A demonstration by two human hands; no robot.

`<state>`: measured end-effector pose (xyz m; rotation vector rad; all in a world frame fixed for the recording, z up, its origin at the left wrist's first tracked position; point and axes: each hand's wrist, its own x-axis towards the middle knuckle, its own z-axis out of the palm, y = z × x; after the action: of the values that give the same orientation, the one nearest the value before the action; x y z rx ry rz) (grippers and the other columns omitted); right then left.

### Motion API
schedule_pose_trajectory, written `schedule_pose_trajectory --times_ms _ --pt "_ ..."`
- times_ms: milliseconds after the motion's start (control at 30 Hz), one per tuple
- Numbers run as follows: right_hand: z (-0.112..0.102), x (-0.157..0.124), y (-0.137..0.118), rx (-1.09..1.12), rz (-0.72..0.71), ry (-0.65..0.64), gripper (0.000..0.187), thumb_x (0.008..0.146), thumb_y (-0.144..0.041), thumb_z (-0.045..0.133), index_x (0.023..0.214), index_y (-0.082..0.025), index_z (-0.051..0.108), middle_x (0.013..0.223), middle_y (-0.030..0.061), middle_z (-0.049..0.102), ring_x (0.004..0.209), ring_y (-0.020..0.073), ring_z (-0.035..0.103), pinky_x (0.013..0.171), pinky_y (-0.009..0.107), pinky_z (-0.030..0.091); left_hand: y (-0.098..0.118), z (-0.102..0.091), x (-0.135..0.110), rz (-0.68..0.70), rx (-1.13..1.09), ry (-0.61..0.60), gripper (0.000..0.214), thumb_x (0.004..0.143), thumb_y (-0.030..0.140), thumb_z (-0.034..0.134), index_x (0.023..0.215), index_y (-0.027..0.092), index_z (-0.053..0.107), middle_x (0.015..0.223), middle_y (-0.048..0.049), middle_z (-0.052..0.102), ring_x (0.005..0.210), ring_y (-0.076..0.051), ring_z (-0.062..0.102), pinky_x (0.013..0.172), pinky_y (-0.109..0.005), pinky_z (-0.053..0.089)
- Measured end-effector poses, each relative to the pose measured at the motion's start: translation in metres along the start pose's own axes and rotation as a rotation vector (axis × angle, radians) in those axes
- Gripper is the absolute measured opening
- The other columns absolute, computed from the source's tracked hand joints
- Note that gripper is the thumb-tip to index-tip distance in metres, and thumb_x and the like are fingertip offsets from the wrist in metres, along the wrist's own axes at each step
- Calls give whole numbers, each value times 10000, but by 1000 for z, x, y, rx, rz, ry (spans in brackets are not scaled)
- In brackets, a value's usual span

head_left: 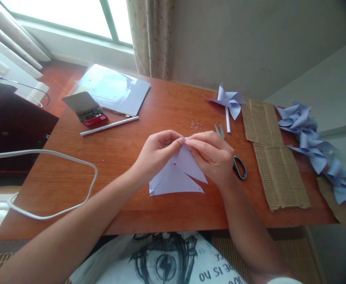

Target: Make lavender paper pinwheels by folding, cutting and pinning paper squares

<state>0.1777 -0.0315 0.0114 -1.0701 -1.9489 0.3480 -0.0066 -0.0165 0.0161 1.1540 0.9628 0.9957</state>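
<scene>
A pale lilac paper square (175,179), slit along its diagonals and dotted with small dark holes, is between my hands at the middle of the table. My left hand (162,152) pinches its far edge between thumb and forefinger. Right beside that, the fingertips of my right hand (212,152) pinch the same far edge. The near part of the sheet hangs just over or lies on the table; I cannot tell which. Scissors (239,167) with black handles lie partly behind my right hand, their blades pointing away from me.
A finished paper pinwheel (229,101) lies behind corrugated cardboard (279,169); several more pinwheels (311,138) are at right. Tiny scraps (196,125) dot the table (125,157). At left are an open box of pins (92,114), a rolled paper stick (109,126), a sheet pack (116,92) and a white cable (93,173).
</scene>
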Motion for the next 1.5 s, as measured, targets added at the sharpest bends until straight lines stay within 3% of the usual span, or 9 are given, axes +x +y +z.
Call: schedule_pose_trajectory --times_ms 167,333,467,567,867,1100,1500 --pt "1 2 -3 1 22 11 199 917 -187 659 1017 -331 750 1030 23 763 944 223 689 853 417 578 -1 1 0 13 -23 -1 225 828 367 756 832 144 721 759 -25 708 675 -118 597 610 -222 458" --pt "1 6 -9 133 214 -30 124 901 -211 674 1001 -266 722 920 20 738 765 169 671 664 325 565 1 3 -1 40 15 27 193 833 332 750 832 141 725 782 -38 722 695 -127 619 629 -227 476" --pt "1 7 -9 232 372 -63 24 887 -248 693 897 -237 712 843 10 742 747 167 682 665 310 559 -2 2 -1 82 97 45 185 844 337 734 840 153 723 787 -46 718 713 -141 623 638 -238 483" --pt "3 5 -6 323 445 -45 58 883 -280 706 859 -227 708 833 12 745 763 176 695 688 316 566 -6 1 -1 129 146 38 179 857 342 720 864 164 716 813 -51 720 736 -149 628 662 -248 494" --pt "4 4 -6 349 470 -22 61 874 -288 714 854 -231 705 842 12 738 786 184 689 727 329 566 -6 1 -1 136 155 4 177 852 341 719 859 165 699 810 -48 706 733 -151 626 662 -250 498" --pt "1 5 -4 512 534 -54 105 890 -338 712 874 -234 709 844 2 732 776 162 678 692 294 550 -3 3 -2 121 165 -6 157 854 311 711 863 154 706 802 -47 705 721 -143 615 642 -243 481" --pt "1 6 -3 493 526 -50 142 873 -374 735 863 -236 704 841 6 732 784 171 684 705 309 562 -3 2 -2 142 230 -2 149 857 306 694 865 158 713 794 -50 715 715 -149 618 626 -241 485"
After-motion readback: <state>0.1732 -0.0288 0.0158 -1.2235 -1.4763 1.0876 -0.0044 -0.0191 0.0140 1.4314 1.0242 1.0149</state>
